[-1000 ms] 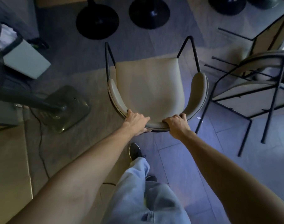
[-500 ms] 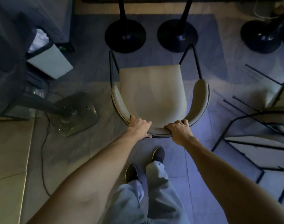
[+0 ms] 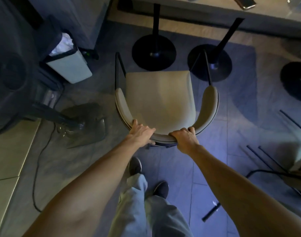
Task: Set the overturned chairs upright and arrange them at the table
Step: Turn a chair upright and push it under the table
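One upright chair (image 3: 159, 96) on tiled floor (image 3: 178, 168)

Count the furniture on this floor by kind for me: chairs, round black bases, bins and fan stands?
Chairs: 2 (upright beige chair, gripped by the left hand and right hand; overturned chair at the right edge)
Round black bases: 3
Waste bin: 1
Fan stand: 1
Total: 7
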A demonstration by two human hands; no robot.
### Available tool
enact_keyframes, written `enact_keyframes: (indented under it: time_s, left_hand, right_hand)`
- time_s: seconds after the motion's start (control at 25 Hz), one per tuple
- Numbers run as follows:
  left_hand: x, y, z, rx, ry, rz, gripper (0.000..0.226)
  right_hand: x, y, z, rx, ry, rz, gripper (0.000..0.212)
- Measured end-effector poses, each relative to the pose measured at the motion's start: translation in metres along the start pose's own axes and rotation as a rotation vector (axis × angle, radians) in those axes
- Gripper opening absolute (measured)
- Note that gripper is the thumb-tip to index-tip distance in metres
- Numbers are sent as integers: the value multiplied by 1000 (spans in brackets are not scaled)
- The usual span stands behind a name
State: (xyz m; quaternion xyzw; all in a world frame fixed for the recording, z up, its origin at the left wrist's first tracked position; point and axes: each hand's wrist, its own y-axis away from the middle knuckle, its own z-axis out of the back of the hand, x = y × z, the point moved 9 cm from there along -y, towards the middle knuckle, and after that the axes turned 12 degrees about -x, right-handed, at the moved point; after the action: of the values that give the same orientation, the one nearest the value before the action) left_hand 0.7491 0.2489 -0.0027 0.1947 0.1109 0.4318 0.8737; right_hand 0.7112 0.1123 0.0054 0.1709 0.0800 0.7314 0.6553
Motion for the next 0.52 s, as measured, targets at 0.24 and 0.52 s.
enact_keyframes:
  time_s: [0.24, 0.52]
  left_hand:
    - [71, -62, 32, -48, 36, 30, 48]
    - [162, -114, 66, -11, -8, 71, 36]
  right_hand:
    - [3, -98, 35, -9, 10, 4, 39]
    - [33, -194, 68, 2, -19, -4, 44]
